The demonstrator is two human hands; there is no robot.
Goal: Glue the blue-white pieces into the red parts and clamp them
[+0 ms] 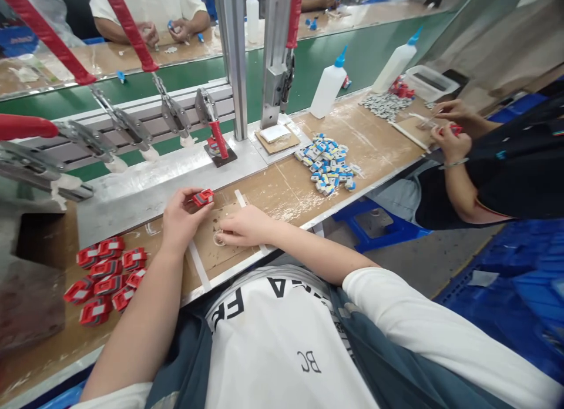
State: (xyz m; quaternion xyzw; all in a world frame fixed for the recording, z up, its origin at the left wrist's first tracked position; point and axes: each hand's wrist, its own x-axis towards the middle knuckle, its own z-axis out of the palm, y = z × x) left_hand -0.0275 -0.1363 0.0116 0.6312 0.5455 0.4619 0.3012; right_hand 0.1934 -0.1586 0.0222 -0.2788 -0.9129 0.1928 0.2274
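I have the left hand [187, 218] pinching a red piece [203, 197] over the bench [277, 191]; the right [244, 225] curls at a small ring [219, 238], grip unclear: seemingly a pick-up, next calling for steady fingertips

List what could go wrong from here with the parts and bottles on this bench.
The left hand pinches a red part, which might slip out. The left forearm passes close by the group of red parts and could nudge some of them. The upright bottle near the blue-and-white parts could tip if bumped.
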